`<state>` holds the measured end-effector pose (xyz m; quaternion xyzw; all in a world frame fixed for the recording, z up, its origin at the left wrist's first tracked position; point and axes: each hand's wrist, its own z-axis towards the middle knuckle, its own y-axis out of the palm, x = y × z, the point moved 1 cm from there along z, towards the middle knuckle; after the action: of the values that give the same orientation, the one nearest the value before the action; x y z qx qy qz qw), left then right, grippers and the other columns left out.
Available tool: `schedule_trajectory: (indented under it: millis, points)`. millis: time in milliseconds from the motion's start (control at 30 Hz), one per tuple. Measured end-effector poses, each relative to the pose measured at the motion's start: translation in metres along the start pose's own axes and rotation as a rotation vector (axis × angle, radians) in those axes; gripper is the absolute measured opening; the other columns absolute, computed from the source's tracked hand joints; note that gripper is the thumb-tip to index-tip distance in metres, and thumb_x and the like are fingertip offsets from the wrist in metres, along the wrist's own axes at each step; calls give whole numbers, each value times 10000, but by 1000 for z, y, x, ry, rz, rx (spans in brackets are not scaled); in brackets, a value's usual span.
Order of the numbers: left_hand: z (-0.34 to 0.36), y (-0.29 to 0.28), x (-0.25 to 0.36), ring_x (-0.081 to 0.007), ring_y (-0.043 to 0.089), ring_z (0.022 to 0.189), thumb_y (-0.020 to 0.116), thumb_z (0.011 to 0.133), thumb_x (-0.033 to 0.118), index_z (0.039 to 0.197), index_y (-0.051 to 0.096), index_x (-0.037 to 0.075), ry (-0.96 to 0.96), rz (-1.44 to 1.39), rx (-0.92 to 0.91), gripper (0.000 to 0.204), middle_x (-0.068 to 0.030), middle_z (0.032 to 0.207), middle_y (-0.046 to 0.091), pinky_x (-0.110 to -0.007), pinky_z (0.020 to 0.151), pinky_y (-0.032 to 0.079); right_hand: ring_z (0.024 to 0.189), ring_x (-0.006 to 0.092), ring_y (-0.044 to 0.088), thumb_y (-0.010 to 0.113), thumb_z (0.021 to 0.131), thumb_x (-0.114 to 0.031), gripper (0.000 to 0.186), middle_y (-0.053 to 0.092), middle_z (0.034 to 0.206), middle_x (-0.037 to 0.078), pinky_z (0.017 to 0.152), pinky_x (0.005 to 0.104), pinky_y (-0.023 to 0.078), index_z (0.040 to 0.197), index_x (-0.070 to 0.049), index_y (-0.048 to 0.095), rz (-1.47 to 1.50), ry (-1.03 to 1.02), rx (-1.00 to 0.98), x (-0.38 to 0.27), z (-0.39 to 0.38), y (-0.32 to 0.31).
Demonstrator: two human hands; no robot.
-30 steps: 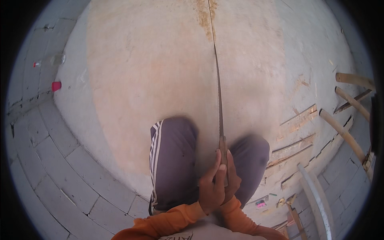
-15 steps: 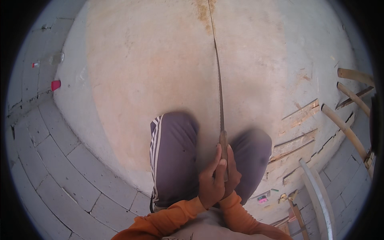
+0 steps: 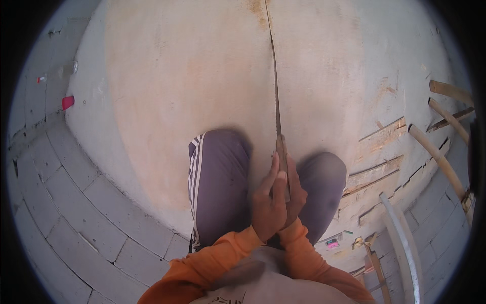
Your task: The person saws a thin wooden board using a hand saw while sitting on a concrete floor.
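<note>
My left hand [image 3: 269, 206] and my right hand [image 3: 295, 198] are wrapped together round the wooden handle [image 3: 281, 145] of a long handsaw, between my knees in dark striped trousers. The thin saw blade [image 3: 276, 96] points straight away from me along a narrow cut in a large pale board [image 3: 177, 86]. Light brown sawdust [image 3: 257, 11] lies beside the cut at the top of the view. My knees rest on the board, one either side of the saw.
Grey paving blocks [image 3: 111, 213] border the board. A pink cup [image 3: 68, 102] sits at the left edge. At the right are several wooden poles [image 3: 430, 152], wood strips [image 3: 379, 131], a long pale metal bar [image 3: 403, 243] and a small pink object [image 3: 332, 243].
Both my hands and the saw have moved forward, away from me along the cut, with the handle now higher in the view between my knees. The grip looks the same.
</note>
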<state>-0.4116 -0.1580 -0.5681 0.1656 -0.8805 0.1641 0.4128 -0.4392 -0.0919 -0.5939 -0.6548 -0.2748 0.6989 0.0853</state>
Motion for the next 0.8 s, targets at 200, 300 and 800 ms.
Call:
schedule_trajectory:
  millis: [200,300,800]
  points:
    - [58,6,29,-188,636,1162,443,1104,278,1516,409,-113,-42,-77,-57,569,-279,1382,627,-278,1010,475,806,211,746,654,972,-94,571,742,1054,189,684,304,576,1505,11,480,174,151,-16,11,44,11]
    - [-8,4,6,-216,606,1265,452,1097,261,1519,402,-113,48,-58,-16,565,-286,1399,611,-290,1063,451,829,221,759,663,972,-96,570,734,1151,219,693,308,581,1496,30,479,-23,-20,38,4,-5,-5]
    - [-16,0,0,-217,658,1175,466,1099,250,1526,427,-80,198,60,38,541,-284,1325,658,-302,987,499,846,262,773,691,963,-102,603,734,1161,252,693,305,588,1494,67,458,-81,-10,47,-1,-14,-4]
